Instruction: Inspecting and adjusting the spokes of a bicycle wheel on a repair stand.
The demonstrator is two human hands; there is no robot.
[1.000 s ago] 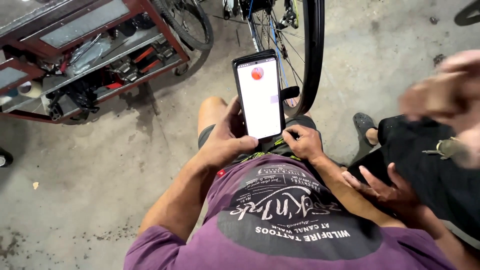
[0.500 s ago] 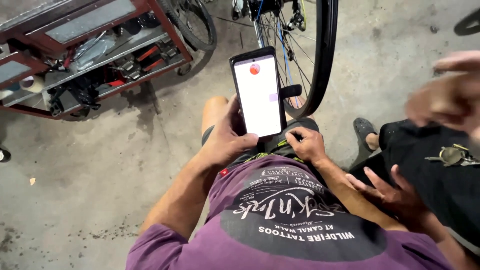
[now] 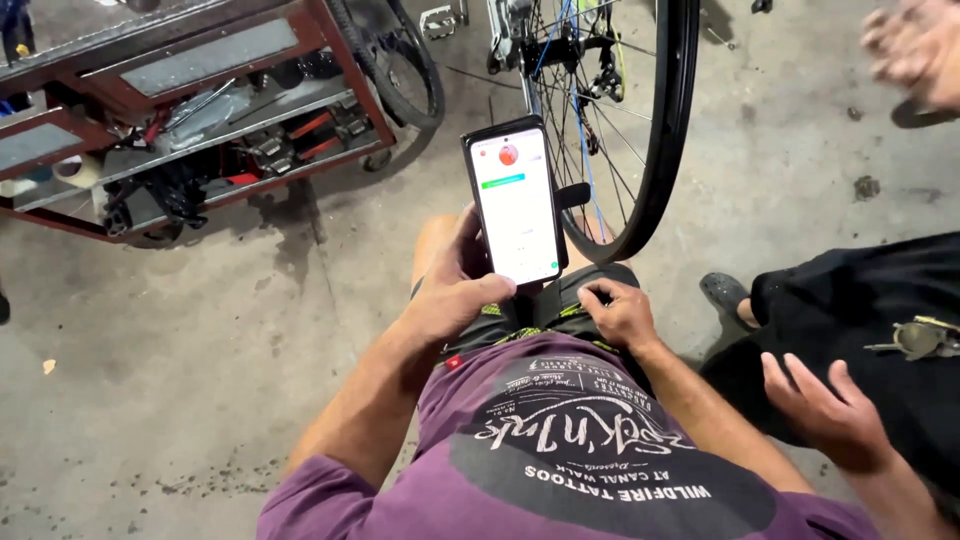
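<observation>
- The smartphone stands upright in the middle of the scene, held up over the seated person's lap, its lit screen facing them; a red round icon and a green bar show near its top.
- It looks a slim, stiff slab of glass, light to carry but slick on its faces and liable to crack if it dropped to the concrete floor (a hard landing, I'd judge). The long edges low down seem the safest place to take it, where fingers can wrap round the back and a thumb can brace the front.
- The left hand does just that: its grip is closed about the lower part of the phone, thumb across the bottom edge, fingers behind.
- The right hand lies on the dark shorts just right of the phone, fingers curled loosely, holding nothing that I can see.
- Beyond the phone, farther off, stands a bicycle wheel with its spokes and dark tyre.
- Far left is a red metal tool cart with tools on its shelves.
- At the right another person in black sits close, one open hand near, another hand blurred far up at the right; a bunch of keys hangs at their clothing.
</observation>
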